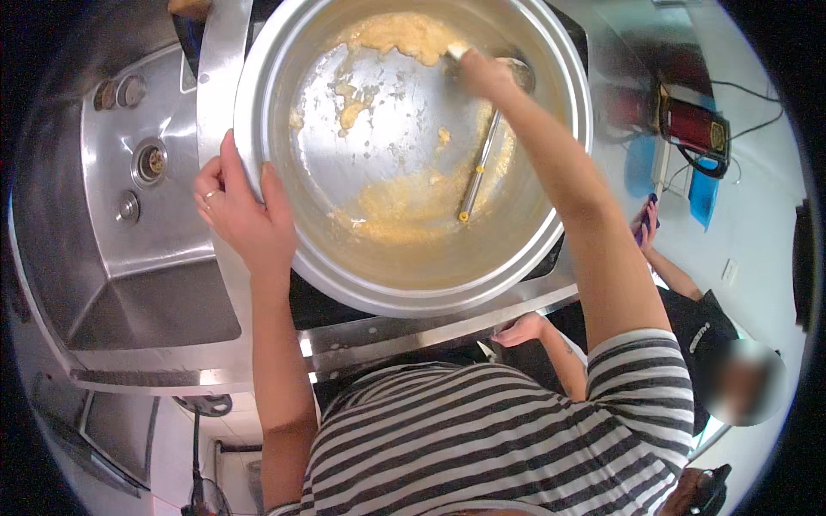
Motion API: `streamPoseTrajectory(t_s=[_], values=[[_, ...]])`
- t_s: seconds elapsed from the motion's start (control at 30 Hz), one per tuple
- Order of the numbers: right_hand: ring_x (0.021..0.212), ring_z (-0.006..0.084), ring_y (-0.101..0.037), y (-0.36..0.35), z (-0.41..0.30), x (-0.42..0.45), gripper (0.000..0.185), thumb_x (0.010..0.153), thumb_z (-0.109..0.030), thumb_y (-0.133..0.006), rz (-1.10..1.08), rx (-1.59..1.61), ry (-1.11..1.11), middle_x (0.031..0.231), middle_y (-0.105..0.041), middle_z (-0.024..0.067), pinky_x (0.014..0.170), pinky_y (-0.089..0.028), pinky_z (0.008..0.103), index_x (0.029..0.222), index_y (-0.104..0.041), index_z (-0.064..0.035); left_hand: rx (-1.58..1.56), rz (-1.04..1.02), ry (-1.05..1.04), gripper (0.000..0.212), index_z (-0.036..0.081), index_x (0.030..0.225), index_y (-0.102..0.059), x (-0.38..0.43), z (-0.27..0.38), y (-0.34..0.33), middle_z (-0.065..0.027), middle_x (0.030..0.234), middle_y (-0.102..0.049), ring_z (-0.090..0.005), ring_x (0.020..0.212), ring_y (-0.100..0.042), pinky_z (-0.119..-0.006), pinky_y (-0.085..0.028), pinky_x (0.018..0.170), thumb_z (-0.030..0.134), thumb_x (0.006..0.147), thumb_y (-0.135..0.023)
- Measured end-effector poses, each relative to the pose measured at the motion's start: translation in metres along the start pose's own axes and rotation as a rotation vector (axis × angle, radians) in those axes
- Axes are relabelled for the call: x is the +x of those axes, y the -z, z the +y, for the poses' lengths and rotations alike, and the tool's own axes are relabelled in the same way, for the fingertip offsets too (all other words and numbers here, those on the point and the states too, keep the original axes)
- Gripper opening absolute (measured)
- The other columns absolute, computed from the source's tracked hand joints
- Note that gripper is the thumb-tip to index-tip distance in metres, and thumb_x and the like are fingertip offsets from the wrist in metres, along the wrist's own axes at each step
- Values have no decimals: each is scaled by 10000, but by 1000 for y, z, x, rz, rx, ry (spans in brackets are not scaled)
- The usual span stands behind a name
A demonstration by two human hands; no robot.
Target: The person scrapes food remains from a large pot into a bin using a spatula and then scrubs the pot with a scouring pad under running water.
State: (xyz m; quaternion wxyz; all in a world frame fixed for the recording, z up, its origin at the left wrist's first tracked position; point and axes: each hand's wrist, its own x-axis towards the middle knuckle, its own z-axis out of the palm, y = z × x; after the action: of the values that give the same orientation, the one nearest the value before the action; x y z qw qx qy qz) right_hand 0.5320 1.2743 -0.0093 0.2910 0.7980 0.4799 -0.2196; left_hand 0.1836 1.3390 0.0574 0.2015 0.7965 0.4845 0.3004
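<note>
A large round metal pot stands before me. My left hand grips its left rim, thumb inside and fingers outside. My right hand, blurred, reaches inside near the far wall. It is closed around a pale scraper-like tool, mostly covered by the fingers. The tool's visible end meets a thick yellowish mixture gathered at the far side. Thinner smears of that mixture coat the near bottom. A metal ladle with yellow handle fittings leans inside at the right, its bowl partly behind my right hand.
Left of the pot is a stainless steel sink with a drain and a loose metal stopper. At right, a co-worker stands close to my right arm. A dark red appliance with cords sits beyond.
</note>
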Motion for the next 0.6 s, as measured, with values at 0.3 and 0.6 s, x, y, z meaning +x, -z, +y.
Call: streamPoseTrajectory(t_s=[0.3,0.6], values=[[873,287,-619,12,-1,5,200,779,-123,-491,33,91,-58,918,-626,142,675,-511,397,923,-590,-26,26,-34,33,518,45,1226,-474,2,2,3,-141,964,-451,-289,921,-436,-386,-327,829,163,739,-605],[896,329,-608,-2,24,13,290,791,-164,-495,-81,-20,-127,1025,-571,178,690,-512,390,1023,-534,5,-20,18,11,506,32,1211,-478,-1,-1,-2,-126,953,-454,-269,906,-437,-390,-297,827,123,725,-587]])
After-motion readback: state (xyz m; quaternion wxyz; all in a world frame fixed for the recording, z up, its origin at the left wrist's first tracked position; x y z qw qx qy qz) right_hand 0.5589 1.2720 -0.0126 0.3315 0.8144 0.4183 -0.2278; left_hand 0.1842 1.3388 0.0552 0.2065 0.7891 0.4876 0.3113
